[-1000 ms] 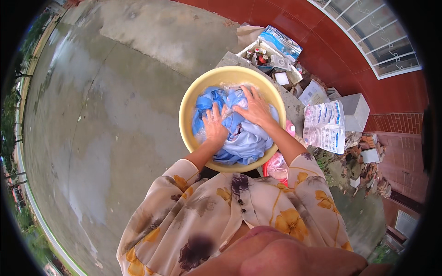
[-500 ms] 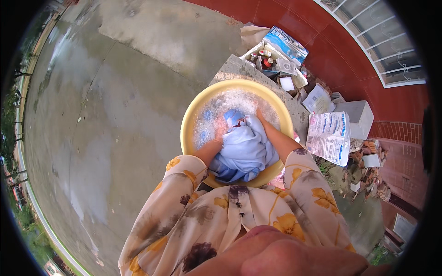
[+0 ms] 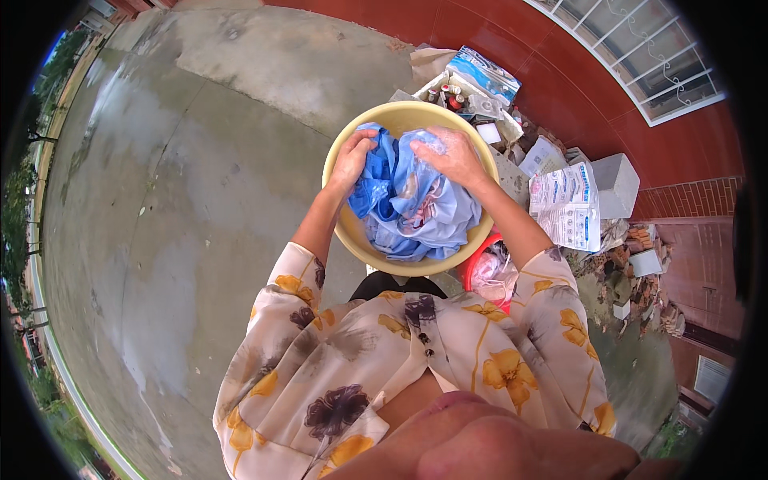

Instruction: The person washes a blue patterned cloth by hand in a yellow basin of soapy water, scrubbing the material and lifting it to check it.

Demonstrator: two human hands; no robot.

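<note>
A wet blue cloth garment (image 3: pixel 420 204) is bunched up in a round yellow basin (image 3: pixel 330 200), filling most of it. Its left part is a deeper blue, and reddish marks show in its middle. At the far left of the bundle, my left hand (image 3: pixel 352 158) has its fingers curled over the deeper blue fabric. My right hand (image 3: pixel 454 156), wet with some foam on it, grips the paler fabric at the far right. Both thumbs point inward. The water below is hidden by the cloth.
A red tub (image 3: pixel 474 272) with pale pink fabric stands just right of the basin. Beyond it lie a white printed bag (image 3: pixel 566 204), a pale block (image 3: pixel 614 186), a box of bottles (image 3: pixel 452 100) and brick rubble (image 3: pixel 640 240). Wet concrete (image 3: pixel 216 216) stretches left; a red wall (image 3: pixel 480 28) runs behind.
Both hands have come up out of the foam, lifting and spreading the garment, which now covers the suds. More deep blue fabric shows. The red tub has come into fuller view.
</note>
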